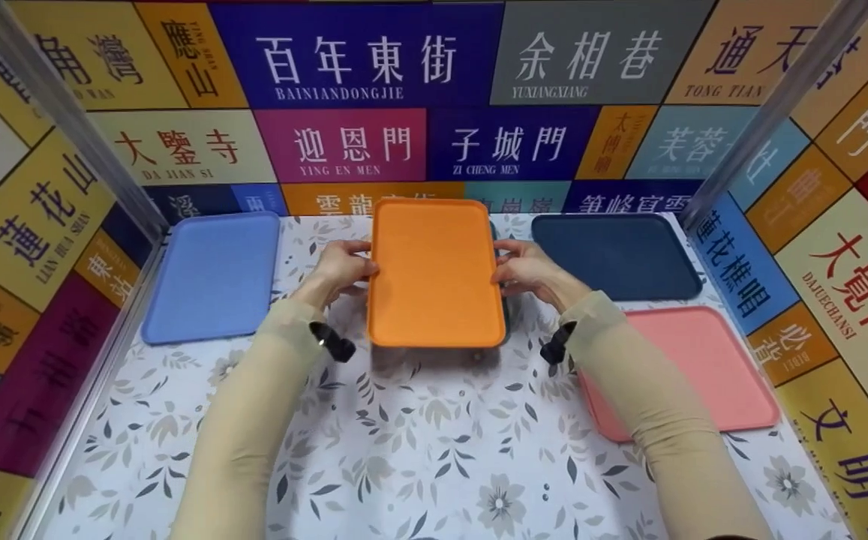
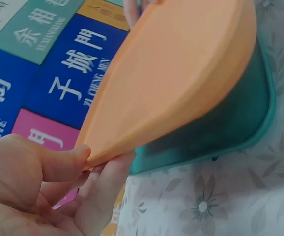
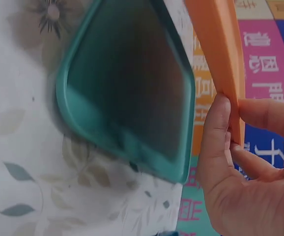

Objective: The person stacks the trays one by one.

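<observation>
While hands [image 1: 340, 270] [image 1: 531, 271] hold it, the orange tray [image 1: 436, 276] tilts.

On the white desk [image 1: 418, 472], printed with leaves and flowers, lie a blue tray [image 1: 212, 277] back left, a teal tray [image 2: 245, 103] back centre, a navy tray [image 1: 617, 255] back right and a pink tray [image 1: 707, 367] just in front of that.

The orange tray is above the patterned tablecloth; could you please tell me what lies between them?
A teal tray lies between the orange tray and the patterned tablecloth; both wrist views show it.
</observation>
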`<control>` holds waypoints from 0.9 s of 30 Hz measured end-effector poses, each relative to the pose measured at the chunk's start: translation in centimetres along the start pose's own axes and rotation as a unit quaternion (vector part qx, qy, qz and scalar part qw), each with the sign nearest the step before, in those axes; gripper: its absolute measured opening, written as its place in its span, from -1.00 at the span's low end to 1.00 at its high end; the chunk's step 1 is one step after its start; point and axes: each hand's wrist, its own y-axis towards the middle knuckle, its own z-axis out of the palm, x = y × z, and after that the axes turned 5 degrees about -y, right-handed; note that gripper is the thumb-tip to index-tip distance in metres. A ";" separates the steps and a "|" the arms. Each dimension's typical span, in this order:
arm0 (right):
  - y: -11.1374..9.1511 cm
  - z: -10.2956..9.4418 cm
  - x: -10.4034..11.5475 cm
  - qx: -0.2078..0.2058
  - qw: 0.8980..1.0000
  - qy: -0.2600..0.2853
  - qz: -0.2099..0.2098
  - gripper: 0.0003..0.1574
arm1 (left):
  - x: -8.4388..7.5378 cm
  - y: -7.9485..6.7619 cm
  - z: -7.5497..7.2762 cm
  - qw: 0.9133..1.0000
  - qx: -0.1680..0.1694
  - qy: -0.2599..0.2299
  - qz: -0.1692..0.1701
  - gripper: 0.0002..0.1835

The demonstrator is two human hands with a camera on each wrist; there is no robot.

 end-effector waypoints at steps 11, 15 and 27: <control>1.4 -0.9 -0.7 -0.037 0.999 -0.015 0.032 -0.02 | 0.3 2.7 3.3 0.993 -0.089 0.063 -0.036 -0.54; 1.7 -1.0 -0.8 -0.049 0.997 -0.013 0.053 -0.05 | 0.6 3.5 4.0 0.991 -0.097 0.078 -0.052 -0.55; 3.4 0.5 -2.4 -0.111 0.991 -0.021 0.067 -0.24 | 4.3 8.2 4.3 0.978 -0.146 0.139 -0.045 -0.67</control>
